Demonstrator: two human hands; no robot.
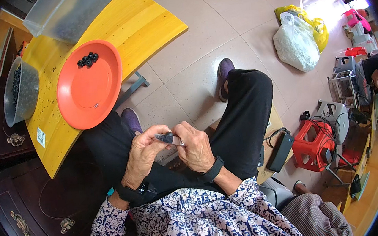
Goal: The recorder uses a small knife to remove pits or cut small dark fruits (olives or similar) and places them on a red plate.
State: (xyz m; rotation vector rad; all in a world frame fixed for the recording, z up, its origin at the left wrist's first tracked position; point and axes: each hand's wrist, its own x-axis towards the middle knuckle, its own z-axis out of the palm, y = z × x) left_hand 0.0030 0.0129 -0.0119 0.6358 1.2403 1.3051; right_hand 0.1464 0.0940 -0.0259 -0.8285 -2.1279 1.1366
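Observation:
Both my hands meet in front of my lap. My right hand (195, 147) is closed around a small flat tool (169, 139), dark grey with a paler metallic edge; its exact kind is not plain. My left hand (142, 151) pinches close to the tool's dark end, thumb and fingers pressed together. Whatever lies between those fingertips is too small to name. Left of my hands, an orange-red basin (113, 87) rests on the yellow board. Several small black round pieces (87, 60) sit together in its far part, and tiny pale bits (96, 105) lie nearer me.
A yellow board (142, 28) strewn with black specks carries a grey tub (10, 109) of black pieces and a clear plastic bin (56, 16). Dark drawers (26, 195) stand at left. To the right are a red stool (309, 144), a black box (280, 152) and a white bag (294, 44).

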